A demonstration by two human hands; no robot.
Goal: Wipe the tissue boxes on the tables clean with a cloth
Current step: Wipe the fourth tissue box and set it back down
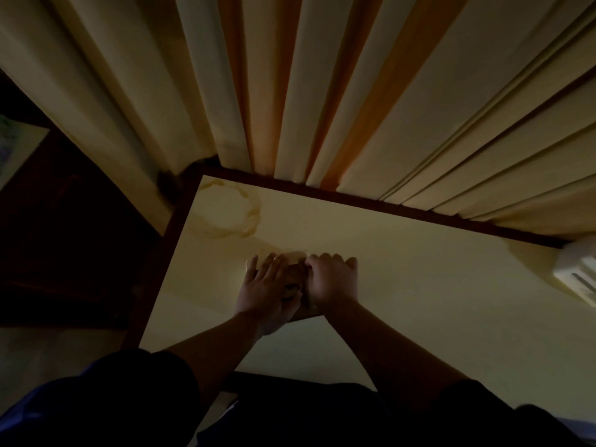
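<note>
The table has a pale yellow top with a dark brown edge and a brownish ring stain. The curtains have cream and orange stripes. The sleeves are dark blue.

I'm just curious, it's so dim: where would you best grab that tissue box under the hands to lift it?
Probably by its two long sides, coming from above. The tissue box lies flat on the table, and the left hand and right hand already straddle it.
</note>
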